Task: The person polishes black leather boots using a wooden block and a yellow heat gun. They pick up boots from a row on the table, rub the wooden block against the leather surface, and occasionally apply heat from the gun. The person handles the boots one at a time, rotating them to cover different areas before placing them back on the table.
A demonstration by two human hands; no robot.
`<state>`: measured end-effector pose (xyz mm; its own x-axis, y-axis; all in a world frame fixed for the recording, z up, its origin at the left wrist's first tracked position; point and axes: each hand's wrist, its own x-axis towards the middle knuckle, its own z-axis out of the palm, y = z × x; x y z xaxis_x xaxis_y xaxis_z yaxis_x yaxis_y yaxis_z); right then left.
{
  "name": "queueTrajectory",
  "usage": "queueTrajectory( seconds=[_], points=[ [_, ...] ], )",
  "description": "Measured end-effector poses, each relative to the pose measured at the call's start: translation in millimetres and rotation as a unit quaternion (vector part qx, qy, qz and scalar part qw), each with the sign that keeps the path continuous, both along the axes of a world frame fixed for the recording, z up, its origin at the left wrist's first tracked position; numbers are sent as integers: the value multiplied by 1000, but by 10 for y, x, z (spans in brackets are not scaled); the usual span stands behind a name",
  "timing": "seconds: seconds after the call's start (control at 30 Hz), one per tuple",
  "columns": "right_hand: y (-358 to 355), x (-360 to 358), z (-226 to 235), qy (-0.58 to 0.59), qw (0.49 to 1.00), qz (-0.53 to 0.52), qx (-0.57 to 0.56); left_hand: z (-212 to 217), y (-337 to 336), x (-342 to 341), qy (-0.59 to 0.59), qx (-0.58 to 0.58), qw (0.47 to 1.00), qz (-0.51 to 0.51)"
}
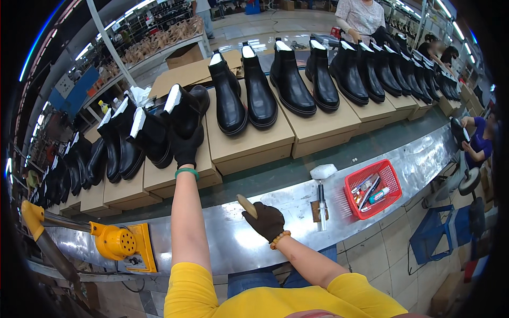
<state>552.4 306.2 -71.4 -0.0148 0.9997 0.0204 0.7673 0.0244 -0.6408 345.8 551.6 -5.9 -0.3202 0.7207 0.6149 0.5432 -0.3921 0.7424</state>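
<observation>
From my post at the head feed, I have the black boot (181,115) at ten o'clock from the middle of the view, white stuffing (173,98) showing at the top of its shaft. The left hand (187,147), in a dark glove with a green band (187,170) at the wrist, reaches up against it; black meets black there, so I cannot tell whether the fingers are closed on the boot.

At six o'clock I see the right hand (264,220), also gloved, gripping a tan oblong piece (247,207) whose free end points toward eleven. This hand is above the shiny metal table (290,209).

Beyond the left hand, more boots stand on cardboard boxes (253,149), one line running out toward two o'clock, another toward nine. A green strip (275,183) separates the boxes from the table.

At four o'clock I find a syringe-like tool (322,204), with a white block (323,171) just past its upper end. Near it, between three and four, is a red basket (392,201) of small items. A yellow fixture (116,242) occupies eight o'clock.
</observation>
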Motion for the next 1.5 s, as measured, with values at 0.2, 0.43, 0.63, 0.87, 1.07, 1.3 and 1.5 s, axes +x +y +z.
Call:
queueTrajectory(
  seconds=[0.2,0.43,0.63,0.87,1.07,1.3,1.5],
  points=[
    [-19,-11,-6,-16,1000,-8,14,-42,45,35,40,6,998,46],
    [-14,-5,-56,-11,1000,-11,8,170,-198,217,28,-42,998,30],
    [-32,-30,-20,11,1000,3,14,-122,-160,-59,-27,-7,1000,5],
    [-41,4,-23,21,1000,-6,18,281,-298,106,81,12,995,51],
    [-67,-64,22,9,1000,-5,11,345,298,20,-52,-51,997,17],
    [-49,8,4,19,1000,-24,8,501,-88,339,-162,-27,985,-52],
    [-64,-104,-10,31,999,-12,25,587,-909,12,-133,-1,991,12]
  ],
)
